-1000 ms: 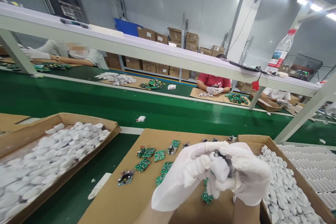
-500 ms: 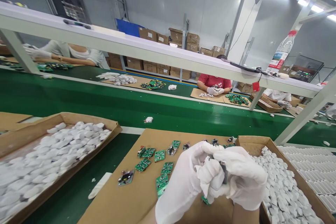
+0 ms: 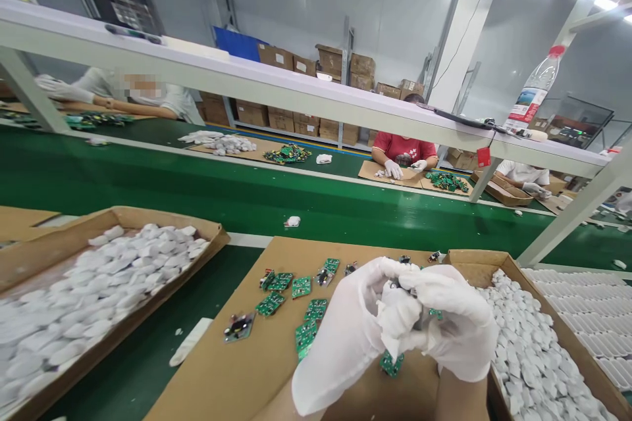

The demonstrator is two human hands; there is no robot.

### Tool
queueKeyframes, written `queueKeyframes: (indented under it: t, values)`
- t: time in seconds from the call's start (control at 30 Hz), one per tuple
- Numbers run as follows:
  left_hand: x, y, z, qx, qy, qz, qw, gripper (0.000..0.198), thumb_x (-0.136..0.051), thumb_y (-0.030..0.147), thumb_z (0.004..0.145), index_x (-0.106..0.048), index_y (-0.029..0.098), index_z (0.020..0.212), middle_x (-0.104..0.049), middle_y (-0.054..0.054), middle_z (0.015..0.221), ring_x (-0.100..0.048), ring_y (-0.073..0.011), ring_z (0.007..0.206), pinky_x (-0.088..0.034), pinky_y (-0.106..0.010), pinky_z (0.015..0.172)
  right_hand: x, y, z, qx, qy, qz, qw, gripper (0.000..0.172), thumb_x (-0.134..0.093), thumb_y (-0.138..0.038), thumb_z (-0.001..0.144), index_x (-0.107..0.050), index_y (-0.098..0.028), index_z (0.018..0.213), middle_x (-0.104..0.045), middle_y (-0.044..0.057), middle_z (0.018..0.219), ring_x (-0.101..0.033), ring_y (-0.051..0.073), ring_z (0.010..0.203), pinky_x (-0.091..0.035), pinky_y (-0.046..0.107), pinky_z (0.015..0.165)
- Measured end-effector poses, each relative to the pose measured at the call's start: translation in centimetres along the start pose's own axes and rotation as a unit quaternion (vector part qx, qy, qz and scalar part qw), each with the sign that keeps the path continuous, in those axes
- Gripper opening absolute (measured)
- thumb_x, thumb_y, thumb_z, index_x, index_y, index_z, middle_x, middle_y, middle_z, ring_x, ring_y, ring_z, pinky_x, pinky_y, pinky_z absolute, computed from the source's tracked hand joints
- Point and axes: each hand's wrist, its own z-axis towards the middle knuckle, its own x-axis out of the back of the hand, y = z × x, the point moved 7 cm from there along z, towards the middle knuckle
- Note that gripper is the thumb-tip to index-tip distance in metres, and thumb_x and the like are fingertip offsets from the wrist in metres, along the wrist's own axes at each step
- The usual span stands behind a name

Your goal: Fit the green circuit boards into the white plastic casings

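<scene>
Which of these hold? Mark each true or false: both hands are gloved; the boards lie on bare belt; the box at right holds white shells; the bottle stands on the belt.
1. Both hands, left and right, wear white gloves. True.
2. The green boards lie on bare belt. False: they lie on a cardboard sheet.
3. The box at right holds white shells. True.
4. The bottle stands on the belt. False: it stands on the overhead shelf.

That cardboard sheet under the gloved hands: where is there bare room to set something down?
The cardboard sheet is bare at its near left, below the green circuit boards. Its far strip holds boards, and both hands fill its right. The flanking boxes brim with white shells.
</scene>
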Motion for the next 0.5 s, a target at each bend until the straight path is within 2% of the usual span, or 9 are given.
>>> queueKeyframes:
  t: [0.03, 0.1, 0.17, 0.27, 0.33, 0.4, 0.5]
  values:
    - [-0.1, 0.2, 0.0, -0.008, -0.017, -0.012, 1.000, 0.026, -0.081, 0.034, 0.059, -0.069, 0.016, 0.073, -0.065, -0.003, 0.071, -0.054, -0.0143, 0.063, -0.047, -0.026, 0.060, 0.3, -0.3, 0.3, 0.014, 0.024, 0.006, 1.000, 0.062, -0.082, -0.027, 0.075, -0.054, -0.039, 0.129, -0.077, 0.001, 0.094, -0.072, 0.021, 0.085, -0.059, 0.035, 0.072]
    - [-0.4, 0.4, -0.1, -0.020, -0.055, -0.050, 0.997, 0.038, -0.078, 0.049, 0.063, -0.072, 0.016, 0.080, -0.067, -0.006, 0.077, -0.056, -0.0164, 0.066, -0.048, -0.028, 0.061, 0.7, -0.9, 0.9, 0.035, 0.052, 0.035, 0.997, 0.061, -0.081, -0.023, 0.075, -0.056, -0.038, 0.129, -0.076, 0.002, 0.092, -0.072, 0.022, 0.087, -0.059, 0.034, 0.071]
    - [-0.7, 0.4, -0.1, -0.009, -0.083, -0.081, 0.993, 0.045, -0.073, 0.057, 0.068, -0.073, 0.015, 0.085, -0.066, -0.005, 0.072, -0.055, -0.0152, 0.059, -0.047, -0.028, 0.055, 0.6, -1.1, 1.5, 0.026, 0.041, 0.073, 0.996, 0.054, -0.079, -0.027, 0.078, -0.058, -0.039, 0.127, -0.075, 0.002, 0.087, -0.071, 0.023, 0.087, -0.059, 0.035, 0.072]
    - [-0.8, 0.0, -0.2, 0.030, -0.064, -0.079, 0.994, 0.040, -0.073, 0.051, 0.072, -0.074, 0.014, 0.088, -0.057, -0.001, 0.057, -0.049, -0.0115, 0.048, -0.040, -0.023, 0.045, 0.1, -0.8, 2.0, -0.029, 0.009, 0.156, 0.987, 0.047, -0.076, -0.031, 0.080, -0.061, -0.038, 0.124, -0.072, 0.001, 0.084, -0.072, 0.022, 0.082, -0.059, 0.036, 0.071]
    - [-0.9, -0.1, -0.2, 0.044, -0.050, -0.074, 0.995, 0.038, -0.074, 0.048, 0.072, -0.074, 0.013, 0.089, -0.055, 0.001, 0.055, -0.047, -0.0098, 0.045, -0.036, -0.022, 0.042, -0.3, -0.9, 2.0, -0.057, -0.017, 0.233, 0.971, 0.051, -0.079, -0.034, 0.078, -0.059, -0.034, 0.125, -0.069, 0.002, 0.087, -0.072, 0.020, 0.072, -0.059, 0.033, 0.062]
    - [-1.1, -0.2, -0.2, 0.053, -0.054, -0.072, 0.995, 0.037, -0.072, 0.047, 0.075, -0.075, 0.013, 0.091, -0.055, 0.001, 0.057, -0.046, -0.0084, 0.042, -0.034, -0.022, 0.041, -0.4, -1.2, 2.1, -0.065, -0.016, 0.286, 0.956, 0.052, -0.079, -0.040, 0.076, -0.059, -0.031, 0.124, -0.069, 0.003, 0.090, -0.071, 0.019, 0.066, -0.058, 0.032, 0.056]
    - [-1.2, -0.6, -0.2, 0.055, -0.062, -0.060, 0.995, 0.033, -0.074, 0.042, 0.075, -0.075, 0.015, 0.094, -0.056, 0.001, 0.056, -0.045, -0.0070, 0.041, -0.031, -0.021, 0.041, -0.3, -1.1, 2.0, -0.103, 0.021, 0.259, 0.960, 0.032, -0.074, -0.034, 0.082, -0.064, -0.029, 0.112, -0.071, 0.001, 0.077, -0.072, 0.021, 0.069, -0.060, 0.039, 0.067]
